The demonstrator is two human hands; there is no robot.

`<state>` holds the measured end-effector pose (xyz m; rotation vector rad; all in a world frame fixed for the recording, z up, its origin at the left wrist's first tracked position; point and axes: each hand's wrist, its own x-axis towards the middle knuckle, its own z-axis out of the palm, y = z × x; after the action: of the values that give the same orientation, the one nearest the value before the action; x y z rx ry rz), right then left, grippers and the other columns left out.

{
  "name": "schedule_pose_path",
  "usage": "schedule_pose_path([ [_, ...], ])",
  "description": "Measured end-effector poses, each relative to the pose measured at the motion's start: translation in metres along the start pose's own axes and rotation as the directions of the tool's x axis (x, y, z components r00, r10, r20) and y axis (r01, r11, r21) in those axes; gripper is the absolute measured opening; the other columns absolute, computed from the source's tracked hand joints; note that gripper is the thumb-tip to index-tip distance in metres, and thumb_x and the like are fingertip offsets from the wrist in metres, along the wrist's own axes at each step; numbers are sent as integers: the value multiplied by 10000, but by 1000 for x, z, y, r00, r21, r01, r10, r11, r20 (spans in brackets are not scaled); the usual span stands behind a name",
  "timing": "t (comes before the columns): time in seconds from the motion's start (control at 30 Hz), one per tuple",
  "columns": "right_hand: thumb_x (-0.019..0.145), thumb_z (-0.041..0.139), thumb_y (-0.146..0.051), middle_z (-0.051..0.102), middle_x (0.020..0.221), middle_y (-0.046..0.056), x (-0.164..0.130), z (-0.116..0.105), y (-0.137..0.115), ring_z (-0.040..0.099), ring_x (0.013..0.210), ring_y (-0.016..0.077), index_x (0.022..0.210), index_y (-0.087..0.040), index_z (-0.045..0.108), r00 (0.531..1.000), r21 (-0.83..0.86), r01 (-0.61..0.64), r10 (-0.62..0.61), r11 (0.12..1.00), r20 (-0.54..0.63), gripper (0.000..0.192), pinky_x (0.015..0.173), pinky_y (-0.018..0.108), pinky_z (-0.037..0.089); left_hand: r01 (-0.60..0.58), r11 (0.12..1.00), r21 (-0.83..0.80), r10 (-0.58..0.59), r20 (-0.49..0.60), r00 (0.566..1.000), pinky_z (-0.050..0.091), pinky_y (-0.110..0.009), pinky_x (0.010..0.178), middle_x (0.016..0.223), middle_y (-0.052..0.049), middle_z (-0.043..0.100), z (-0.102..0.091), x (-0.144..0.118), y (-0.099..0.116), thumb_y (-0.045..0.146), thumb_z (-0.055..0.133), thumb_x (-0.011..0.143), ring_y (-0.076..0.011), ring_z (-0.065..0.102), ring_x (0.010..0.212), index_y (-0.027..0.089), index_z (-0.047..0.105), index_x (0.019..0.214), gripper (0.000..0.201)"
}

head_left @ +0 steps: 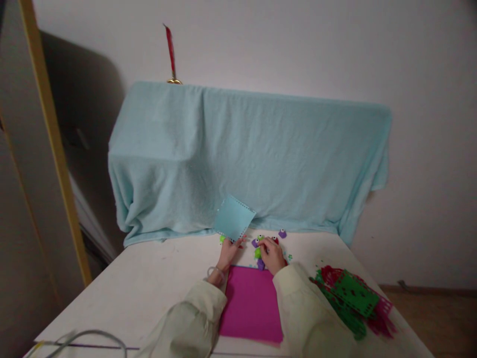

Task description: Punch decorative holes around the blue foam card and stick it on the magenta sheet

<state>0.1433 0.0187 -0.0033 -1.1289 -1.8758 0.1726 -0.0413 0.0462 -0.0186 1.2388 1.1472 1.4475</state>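
My left hand [228,254] is closed on the lower edge of a light blue paper square [234,217]. The square is raised and tilted, with rows of small punched holes along its edges. My right hand [273,255] is over a cluster of small pieces with round white eyes, its fingers pinched together; what they hold, if anything, I cannot make out. In the cluster are a green piece [258,252], a purple piece [261,263] and a partly hidden red piece [275,239]. One more purple piece [282,233] lies behind it, apart. Below both hands lies magenta paper [251,306].
On the right of the white table [149,288] lies a heap of red and green cut paper with a green punched sheet [356,293]. A light blue cloth [261,159] covers something at the back. A grey cable [93,332] crosses the front left corner.
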Motion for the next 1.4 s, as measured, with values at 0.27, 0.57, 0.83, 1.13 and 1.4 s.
schedule_pose_path([
  [0.27,813,577,-239,629,886,50,-1,-3,-17,574,843,202,922,-229,633,993,-86,73,-64,994,102,123,781,303,446,23,993,-116,-18,41,999,539,-302,632,996,-171,707,-3,1,-3,495,708,657,-252,674,863,98,682,954,496],
  [0.57,771,667,-291,621,927,49,-3,-1,-16,579,873,209,925,-246,671,979,-84,90,-72,992,191,161,811,327,459,54,997,-60,-49,70,996,525,-295,646,925,-185,719,0,-6,9,587,659,688,-202,673,696,72,648,939,573],
  [0.83,722,680,-192,626,927,49,-5,1,-15,572,884,225,917,-250,662,977,-100,109,-88,989,196,205,837,357,451,59,991,-121,-53,59,997,515,-286,622,875,-163,727,-1,-7,11,566,661,708,-170,653,605,83,616,999,565],
  [1.13,807,542,-183,594,950,74,3,-1,-20,557,934,233,980,-230,609,997,-14,0,-1,1000,-77,191,861,364,445,16,995,-99,-18,-12,1000,486,-272,560,819,-157,726,0,-7,10,585,655,703,-175,635,574,73,617,991,589],
  [1.4,823,550,-311,587,1115,102,8,-11,-8,552,1054,238,1089,-218,630,926,439,-176,299,881,-229,293,879,374,483,-70,997,-33,72,42,997,505,-282,594,1012,-166,703,0,-10,13,541,598,776,-191,657,678,95,660,1005,505],
])
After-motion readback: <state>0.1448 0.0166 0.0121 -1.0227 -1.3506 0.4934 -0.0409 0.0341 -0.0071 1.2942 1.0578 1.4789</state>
